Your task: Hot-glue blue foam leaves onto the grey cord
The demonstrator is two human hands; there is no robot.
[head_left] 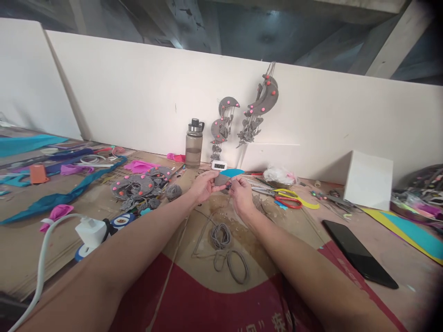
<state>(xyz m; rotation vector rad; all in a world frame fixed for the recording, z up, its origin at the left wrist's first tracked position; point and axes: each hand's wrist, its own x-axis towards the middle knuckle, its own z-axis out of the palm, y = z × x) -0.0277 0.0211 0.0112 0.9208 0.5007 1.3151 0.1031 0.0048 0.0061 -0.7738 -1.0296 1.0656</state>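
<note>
Scissors [273, 192] beside right hand [242, 191], coiled cord [221, 242] between forearms [287, 251].

Two bare forearms [147, 235], bare fingers [206, 179]

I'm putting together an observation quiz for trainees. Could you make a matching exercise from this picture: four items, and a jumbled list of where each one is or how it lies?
Items
1. grey piece
2. black phone
3. water bottle
4. grey cord

Places and states
A. standing upright in front of the white board
B. loosely looped on the cardboard
C. held in the left hand, with the right hand at its edge
D. lying flat, to the right of the right forearm

Pairs: 1-C, 2-D, 3-A, 4-B
</note>
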